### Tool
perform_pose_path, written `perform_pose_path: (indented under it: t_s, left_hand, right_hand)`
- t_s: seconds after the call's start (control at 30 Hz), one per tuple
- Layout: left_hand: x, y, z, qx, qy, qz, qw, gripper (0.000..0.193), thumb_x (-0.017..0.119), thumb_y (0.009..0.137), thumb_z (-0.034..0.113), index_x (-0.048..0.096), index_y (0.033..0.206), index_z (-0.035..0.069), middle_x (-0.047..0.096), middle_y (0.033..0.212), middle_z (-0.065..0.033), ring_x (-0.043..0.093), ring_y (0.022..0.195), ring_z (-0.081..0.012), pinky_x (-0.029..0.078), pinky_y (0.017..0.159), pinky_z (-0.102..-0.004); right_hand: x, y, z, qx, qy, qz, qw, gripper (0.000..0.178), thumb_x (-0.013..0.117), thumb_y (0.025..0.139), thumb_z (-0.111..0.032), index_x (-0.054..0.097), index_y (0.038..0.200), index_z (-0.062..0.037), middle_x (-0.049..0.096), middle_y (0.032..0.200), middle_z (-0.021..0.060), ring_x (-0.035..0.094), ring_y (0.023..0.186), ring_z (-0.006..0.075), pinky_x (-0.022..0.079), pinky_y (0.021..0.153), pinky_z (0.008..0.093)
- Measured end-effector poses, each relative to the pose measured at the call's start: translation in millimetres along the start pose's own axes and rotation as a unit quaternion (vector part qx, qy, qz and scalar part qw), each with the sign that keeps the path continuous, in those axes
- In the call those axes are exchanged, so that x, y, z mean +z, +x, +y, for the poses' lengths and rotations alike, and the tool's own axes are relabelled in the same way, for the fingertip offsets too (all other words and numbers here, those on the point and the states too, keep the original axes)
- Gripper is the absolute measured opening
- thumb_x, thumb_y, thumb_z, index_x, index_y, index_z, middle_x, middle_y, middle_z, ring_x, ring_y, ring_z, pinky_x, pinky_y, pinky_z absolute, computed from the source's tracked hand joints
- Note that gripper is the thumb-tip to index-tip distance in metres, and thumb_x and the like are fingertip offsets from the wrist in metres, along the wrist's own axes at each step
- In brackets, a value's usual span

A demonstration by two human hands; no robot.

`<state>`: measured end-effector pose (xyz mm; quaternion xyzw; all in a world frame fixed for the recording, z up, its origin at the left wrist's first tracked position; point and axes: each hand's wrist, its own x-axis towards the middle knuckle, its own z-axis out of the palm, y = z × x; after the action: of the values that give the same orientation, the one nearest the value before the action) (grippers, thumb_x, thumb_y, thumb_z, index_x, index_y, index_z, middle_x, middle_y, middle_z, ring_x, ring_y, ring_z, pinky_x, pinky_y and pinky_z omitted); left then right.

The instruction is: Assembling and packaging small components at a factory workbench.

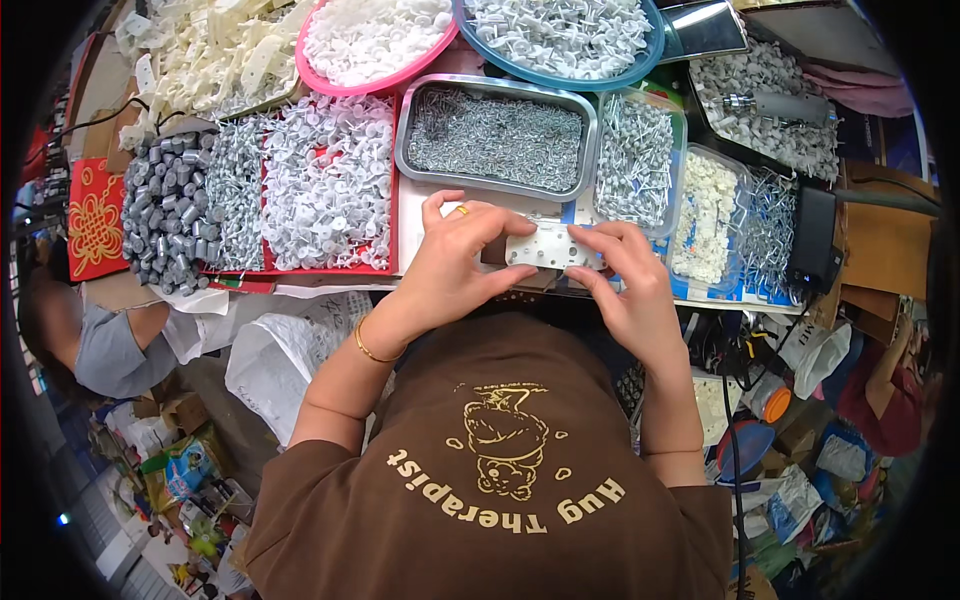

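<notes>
Between both hands, just over the near edge of the table, is a small white plastic plate (553, 246) with several holes and small metal bits in it. My left hand (458, 255) pinches its left end between thumb and fingers. At the other end, the thumb and fingers of my right hand (627, 272) close on it. Beyond the plate stands a metal tray (402, 150) full of tiny metal screws or pins. To its right is a clear tub (680, 160) of silver screws.
White round plastic parts (330, 180), grey cylinders (170, 210) and metal pieces lie in piles at left. A pink basin (303, 62) and a blue basin (600, 84) stand behind. An electric screwdriver (785, 107) rests at the right back. Another person (115, 345) is at far left.
</notes>
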<state>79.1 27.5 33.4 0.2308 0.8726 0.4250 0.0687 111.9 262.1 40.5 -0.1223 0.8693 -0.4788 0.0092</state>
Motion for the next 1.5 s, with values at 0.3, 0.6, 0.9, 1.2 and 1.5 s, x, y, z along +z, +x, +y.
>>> perform_pose_path:
  t_s: [0.3, 0.6, 0.9, 1.2, 1.5]
  left_hand:
    - [-1.0, 4.2, -0.1, 0.012, -0.011, -0.011, 1.000, 0.037, 0.086, 0.074, 0.021, 0.069, 0.107, 0.013, 0.065, 0.084, 0.0028, 0.063, 0.087, -0.0153, 0.027, 0.108, -0.0443]
    - [0.8, 0.6, -2.0, -0.007, -0.020, 0.006, 1.000, 0.036, 0.086, 0.074, 0.022, 0.071, 0.106, 0.013, 0.068, 0.087, 0.0026, 0.064, 0.089, -0.0157, 0.028, 0.108, -0.0443]
    - [-1.7, 1.3, 0.1, -0.010, -0.011, -0.013, 1.000, 0.036, 0.086, 0.074, 0.021, 0.069, 0.105, 0.013, 0.069, 0.093, 0.0021, 0.065, 0.093, -0.0155, 0.027, 0.109, -0.0443]
    - [-12.4, 27.6, -9.0, 0.040, -0.062, -0.151, 0.986, 0.058, 0.083, 0.079, 0.021, 0.053, 0.128, 0.011, 0.063, 0.122, -0.0027, 0.059, 0.118, -0.0185, 0.020, 0.111, -0.0420]
    - [-13.1, 23.4, -16.9, 0.050, -0.072, -0.156, 0.984, 0.054, 0.084, 0.078, 0.032, 0.060, 0.121, 0.011, 0.063, 0.112, -0.0004, 0.058, 0.111, -0.0161, 0.018, 0.111, -0.0423]
  right_hand:
    - [0.4, -2.0, -0.5, 0.008, -0.004, 0.010, 1.000, 0.038, 0.076, 0.083, -0.004, 0.070, 0.120, -0.0055, 0.065, 0.107, 0.0114, 0.063, 0.086, 0.0203, 0.052, 0.068, 0.0306]
    - [1.4, 1.8, -0.6, -0.001, -0.008, 0.015, 1.000, 0.039, 0.077, 0.082, -0.006, 0.070, 0.120, -0.0061, 0.065, 0.107, 0.0112, 0.063, 0.086, 0.0210, 0.052, 0.069, 0.0304]
    - [-0.7, 1.1, -0.6, 0.003, 0.000, -0.002, 1.000, 0.038, 0.076, 0.083, -0.004, 0.070, 0.121, -0.0050, 0.065, 0.106, 0.0118, 0.064, 0.086, 0.0216, 0.053, 0.070, 0.0308]
    - [-4.5, 5.4, -4.0, -0.007, -0.048, -0.041, 0.998, 0.038, 0.075, 0.084, -0.003, 0.067, 0.121, -0.0033, 0.062, 0.111, 0.0127, 0.066, 0.089, 0.0248, 0.055, 0.072, 0.0326]
    - [-1.7, 4.6, -2.1, -0.043, -0.076, -0.032, 0.996, 0.041, 0.078, 0.082, -0.005, 0.067, 0.121, -0.0034, 0.063, 0.106, 0.0137, 0.066, 0.093, 0.0290, 0.054, 0.077, 0.0368]
